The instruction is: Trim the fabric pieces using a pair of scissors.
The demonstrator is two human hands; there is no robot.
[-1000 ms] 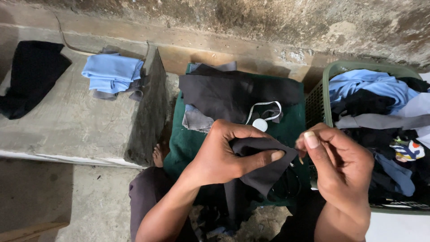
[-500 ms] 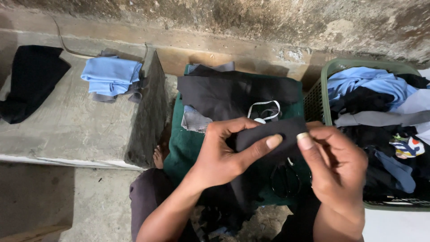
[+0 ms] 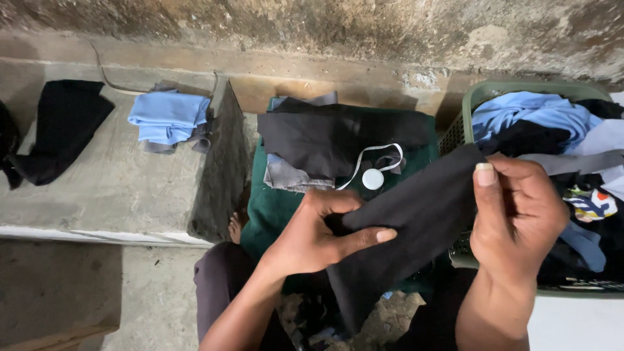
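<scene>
Item 1: left hand (image 3: 312, 237), thumb and fingers pinched on the lower left end of a black cloth (image 3: 416, 214), grasping it.
Item 2: right hand (image 3: 520, 218), fingers closed on the upper right corner of the same cloth, thumb on top; the cloth is stretched between the 2 hands, slanting up to the right, a loose part hanging below.
Item 3: green laundry basket (image 3: 484, 91), at right, just behind the right hand, filled with mixed garments, a light blue one (image 3: 533, 114) on top.
Item 4: dark green cloth (image 3: 266, 208) spread on the ground under the hands; on it a pile of black and grey garments (image 3: 325, 140) and a white round disc on a white cord (image 3: 372, 179).
Item 5: concrete ledge (image 3: 110, 188), at left, bearing a folded light blue garment (image 3: 166, 117) and, well apart from it, a black garment (image 3: 62, 127).
Item 6: rough stained wall (image 3: 338, 32) behind
</scene>
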